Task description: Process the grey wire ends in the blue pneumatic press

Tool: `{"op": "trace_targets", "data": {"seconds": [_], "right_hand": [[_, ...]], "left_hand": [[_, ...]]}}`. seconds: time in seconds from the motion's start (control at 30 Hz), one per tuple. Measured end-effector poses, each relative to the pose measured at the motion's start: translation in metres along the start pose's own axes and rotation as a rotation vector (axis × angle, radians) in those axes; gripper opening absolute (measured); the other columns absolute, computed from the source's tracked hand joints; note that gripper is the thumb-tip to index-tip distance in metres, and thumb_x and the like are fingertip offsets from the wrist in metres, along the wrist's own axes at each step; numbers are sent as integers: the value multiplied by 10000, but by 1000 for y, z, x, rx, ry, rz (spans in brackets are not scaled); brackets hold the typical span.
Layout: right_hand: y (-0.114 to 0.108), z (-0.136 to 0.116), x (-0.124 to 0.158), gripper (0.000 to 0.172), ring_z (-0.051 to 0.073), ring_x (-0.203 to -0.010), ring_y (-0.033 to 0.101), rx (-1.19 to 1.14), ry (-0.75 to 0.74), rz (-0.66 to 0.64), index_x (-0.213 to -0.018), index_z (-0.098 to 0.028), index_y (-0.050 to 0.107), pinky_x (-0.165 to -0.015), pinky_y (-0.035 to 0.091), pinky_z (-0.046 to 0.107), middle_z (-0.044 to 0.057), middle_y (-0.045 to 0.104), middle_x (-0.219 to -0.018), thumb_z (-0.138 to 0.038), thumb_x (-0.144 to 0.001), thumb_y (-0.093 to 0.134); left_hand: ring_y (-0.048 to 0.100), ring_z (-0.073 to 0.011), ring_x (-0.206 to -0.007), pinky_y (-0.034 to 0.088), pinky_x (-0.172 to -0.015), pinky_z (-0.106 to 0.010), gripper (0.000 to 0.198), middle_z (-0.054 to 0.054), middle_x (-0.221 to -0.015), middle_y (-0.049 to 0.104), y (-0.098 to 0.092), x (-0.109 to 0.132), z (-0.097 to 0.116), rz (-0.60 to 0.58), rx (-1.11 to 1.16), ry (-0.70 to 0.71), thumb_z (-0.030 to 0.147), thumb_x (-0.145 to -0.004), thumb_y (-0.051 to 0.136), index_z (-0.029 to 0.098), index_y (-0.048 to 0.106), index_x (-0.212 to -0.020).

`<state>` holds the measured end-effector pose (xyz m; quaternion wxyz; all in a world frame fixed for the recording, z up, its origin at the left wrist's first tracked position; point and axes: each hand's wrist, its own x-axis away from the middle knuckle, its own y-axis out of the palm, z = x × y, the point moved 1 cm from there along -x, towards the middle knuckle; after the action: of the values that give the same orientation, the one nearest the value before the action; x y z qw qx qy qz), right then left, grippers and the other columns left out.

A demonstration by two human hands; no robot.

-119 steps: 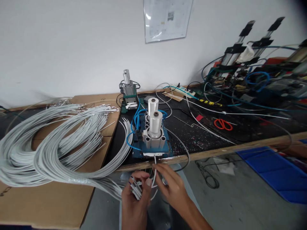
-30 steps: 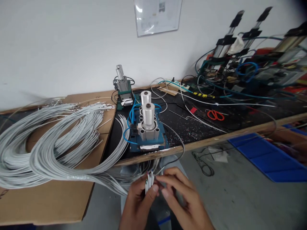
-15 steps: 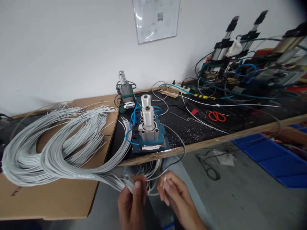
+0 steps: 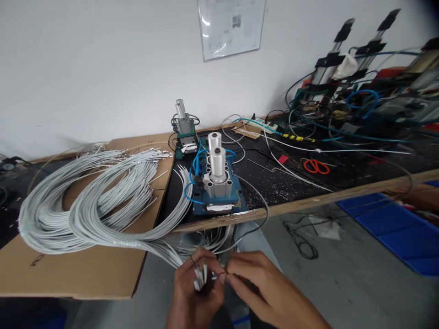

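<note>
My left hand [image 4: 187, 292] is closed around the ends of several grey-white cables [image 4: 200, 278], which poke out between its fingers. Its thumb and forefinger pinch at the same spot as my right hand [image 4: 264, 283], just below the table's front edge. The right fingertips are pressed together there on a small cable end, mostly hidden by the fingers. From the left hand the cables run up and left into a large coiled cable bundle [image 4: 82, 219] lying on cardboard [image 4: 99, 269]. A pneumatic press [image 4: 218, 183] on a blue base stands just beyond the hands.
Behind it stands a second small press [image 4: 185, 130]. Orange-handled scissors [image 4: 316, 166], a bent metal rod [image 4: 260, 165] and a power strip [image 4: 262, 124] lie on the black table [image 4: 284, 187]. More clamping machines [image 4: 329, 68] fill the right end. A blue bin [image 4: 387, 233] sits below.
My right hand has moved left to meet the left hand's fingertips; before, they were apart. The left hand has turned, showing the cable ends. The view has shifted slightly.
</note>
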<state>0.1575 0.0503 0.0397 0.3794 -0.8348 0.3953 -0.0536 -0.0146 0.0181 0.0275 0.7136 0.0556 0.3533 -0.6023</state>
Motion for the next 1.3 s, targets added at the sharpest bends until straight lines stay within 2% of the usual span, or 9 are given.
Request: {"op": "trace_targets", "data": {"seconds": [0.17,0.27,0.43,0.67,0.73,0.83,0.9,0.97,1.3], "right_hand": [[-19,1,-4,200,221,-841,689,256,-217,-29,-791,-205,628,-766,502,310,42,720,-888,-67,-921,563],[0,1,-6,278,168,-687,637,21,-143,52,-745,-208,604,-657,474,260,-10,626,-720,-166,-1007,522],[45,1,-4,391,134,-573,585,-284,48,432,-783,-207,596,-521,443,204,-28,562,-650,-317,-1100,396],[2,-3,-5,451,176,-646,621,137,-281,93,-742,-198,633,-639,460,282,27,647,-702,-207,-1087,344],[6,-5,-6,440,161,-616,577,-47,-153,137,-708,-202,627,-605,430,270,4,586,-649,-269,-1082,405],[41,-6,-3,451,115,-526,452,-609,214,315,-728,-204,639,-508,375,228,-37,482,-612,-502,-1041,510],[70,-7,-1,536,55,-409,229,-1022,384,339,-734,-199,619,-381,236,185,-91,362,-562,-677,-967,545],[90,-7,1,538,34,-407,155,-1208,471,334,-752,-190,630,-365,188,164,-113,320,-551,-705,-907,626],[81,-5,6,515,61,-479,281,-1048,440,348,-731,-168,621,-432,188,190,-79,372,-562,-640,-936,642]], "left_hand": [[652,-135,-613,469,-559,-200,341,8,-759,643,-4,0,2,-248,-128,28,-87,-725,526,236,589,-813],[646,-132,-622,491,-585,-195,285,39,-738,641,-5,3,-3,-119,-50,14,-25,-794,601,257,599,-837],[615,-134,-599,494,-568,-194,198,33,-695,615,-4,7,-9,67,-35,-85,63,-885,603,249,592,-819],[633,-140,-571,438,-527,-206,326,1,-725,664,-22,3,6,-275,-120,-29,-74,-705,581,233,657,-783],[611,-128,-554,428,-526,-199,274,20,-696,653,-21,4,6,-157,-47,-60,-35,-767,633,238,655,-782],[559,-124,-527,426,-524,-199,179,46,-613,618,-13,8,0,91,167,-207,140,-858,730,238,668,-722],[549,-134,-540,429,-535,-212,204,33,-603,615,-7,12,-5,128,254,-335,233,-882,747,221,685,-688],[526,-135,-549,408,-537,-224,251,22,-606,610,-3,16,-7,116,293,-434,319,-890,759,205,696,-675],[431,-119,-544,352,-531,-236,306,23,-643,571,-3,21,-2,149,389,-590,480,-855,779,207,749,-720]]}}
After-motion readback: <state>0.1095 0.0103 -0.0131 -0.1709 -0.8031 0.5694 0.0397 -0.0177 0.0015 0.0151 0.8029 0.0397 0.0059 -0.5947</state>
